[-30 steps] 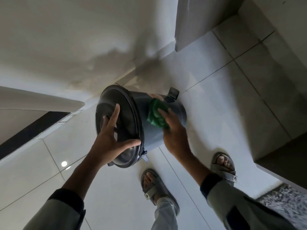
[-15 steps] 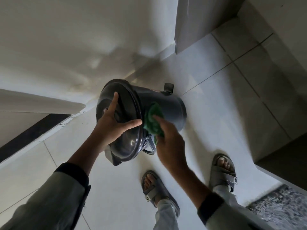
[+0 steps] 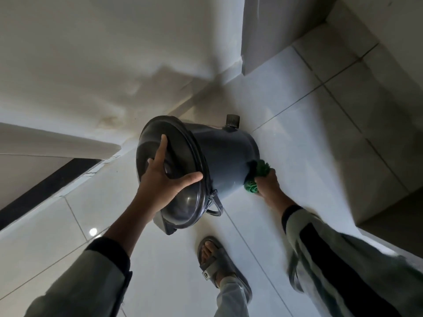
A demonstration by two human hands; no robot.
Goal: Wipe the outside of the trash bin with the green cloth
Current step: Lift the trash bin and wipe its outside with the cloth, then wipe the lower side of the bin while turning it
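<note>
The bin (image 3: 225,156) stands on the tiled floor (image 3: 297,138) close to the wall (image 3: 91,53), tipped so that its lid (image 3: 174,170) faces the camera. The left hand (image 3: 163,179) lies spread on the lid, fingers apart, thumb near the rim, gripping nothing. The right hand (image 3: 269,183) is closed around the bunched cloth (image 3: 257,177), which touches the bin wall low down, where the base meets the floor.

Procedure for the present step, as judged from this position:
- Keep the left palm pressing on the lid so the bin cannot roll or slide while it is rubbed.
- Work the cloth around the lower band in overlapping strokes, then turn the bin with the left hand to bring the unwiped side round.
- Open out the cloth where possible; a tight wad probably covers little area.
- Take care at the loop handle (image 3: 215,208) and at the ribbed pedal (image 3: 232,121) projecting on the far side; both are likely to snag the fabric.

Materials and shapes: the bin is a dark grey cylinder, tapering slightly toward the base, apparently smooth plastic. The lid is a domed disc with a raised rim and a glossy finish that reflects light. The cloth is soft, bright green and crumpled into folds. The floor is pale polished tile with thin grout lines, likely slippery under a tilted base.
</note>
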